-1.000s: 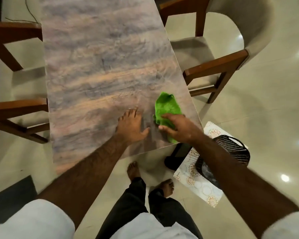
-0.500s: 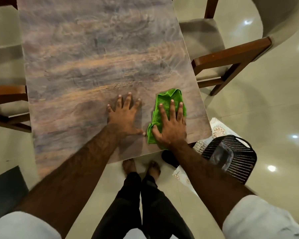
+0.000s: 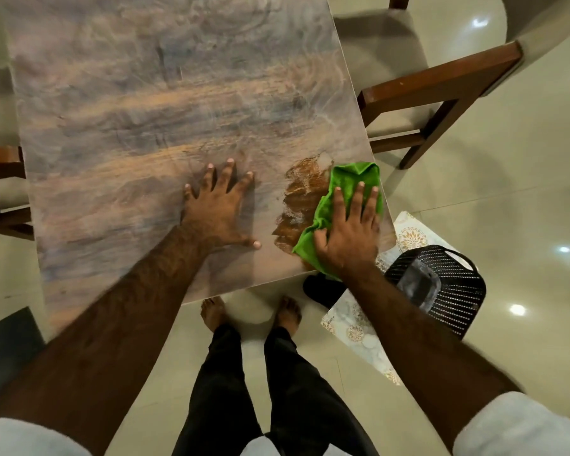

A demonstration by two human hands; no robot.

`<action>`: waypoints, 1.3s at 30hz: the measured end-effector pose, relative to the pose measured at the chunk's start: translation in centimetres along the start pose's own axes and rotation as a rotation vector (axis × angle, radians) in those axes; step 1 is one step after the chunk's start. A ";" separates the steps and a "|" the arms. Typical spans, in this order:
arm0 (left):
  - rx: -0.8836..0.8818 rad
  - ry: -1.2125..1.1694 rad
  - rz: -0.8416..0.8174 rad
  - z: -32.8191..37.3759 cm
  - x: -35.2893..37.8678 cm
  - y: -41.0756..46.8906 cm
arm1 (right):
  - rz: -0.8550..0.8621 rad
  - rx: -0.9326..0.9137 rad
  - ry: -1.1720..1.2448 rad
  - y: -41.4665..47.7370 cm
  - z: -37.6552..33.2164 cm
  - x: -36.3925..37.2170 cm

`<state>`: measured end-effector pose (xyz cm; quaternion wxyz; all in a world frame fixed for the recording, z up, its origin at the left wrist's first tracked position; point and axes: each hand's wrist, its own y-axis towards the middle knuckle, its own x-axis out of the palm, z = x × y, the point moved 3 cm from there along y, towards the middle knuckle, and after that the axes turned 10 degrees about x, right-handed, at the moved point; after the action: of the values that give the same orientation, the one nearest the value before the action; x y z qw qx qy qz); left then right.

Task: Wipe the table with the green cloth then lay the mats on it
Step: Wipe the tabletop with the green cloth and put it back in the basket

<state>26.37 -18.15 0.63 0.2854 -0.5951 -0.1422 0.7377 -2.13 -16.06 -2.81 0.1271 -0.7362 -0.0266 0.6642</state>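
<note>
Flatly — right hand [image 3: 346, 235] atop green cloth [image 3: 346, 182]

Open tabletop [image 3: 129, 110] stretches ahead; a chair [image 3: 441, 77] (wooden armrest nearest) stands just beside its right edge.

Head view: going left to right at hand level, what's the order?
wooden chair → left hand → wiped dark patch → green cloth → black basket. Left out: the right hand, which lies flat on the cloth, and the mat, which overlaps the basket.
</note>
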 end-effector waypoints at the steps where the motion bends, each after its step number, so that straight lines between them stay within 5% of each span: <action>1: 0.001 0.006 -0.003 0.0 0.0 0.0 | -0.005 0.018 0.030 0.8 0.4 -0.3; 9: -0.012 0.013 -0.009 -0.1 0.1 0.2 | 0.007 0.016 0.031 4.7 -3.7 -1.3; 16: -0.003 -0.005 -0.007 -0.1 0.3 0.2 | -0.046 -0.250 -0.005 -1.0 -3.9 0.6; 22: 0.011 -0.010 -0.015 0.0 0.1 -0.2 | -0.036 -0.077 -0.021 1.1 1.4 -0.7; 28: 0.022 -0.009 0.016 0.0 0.2 -0.5 | 0.020 -0.049 0.002 6.4 -2.0 -2.0; 34: 0.024 -0.020 0.054 -0.2 0.4 -0.6 | -0.012 -0.294 -0.023 0.3 -6.9 -0.1; 39: 0.016 -0.011 0.064 -0.2 0.5 -0.6 | -0.027 -0.296 -0.025 -4.4 -3.1 1.0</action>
<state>26.64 -17.39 0.57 0.2658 -0.5931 -0.1187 0.7506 1.64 -12.04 -2.54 0.0256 -0.7380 -0.1357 0.6605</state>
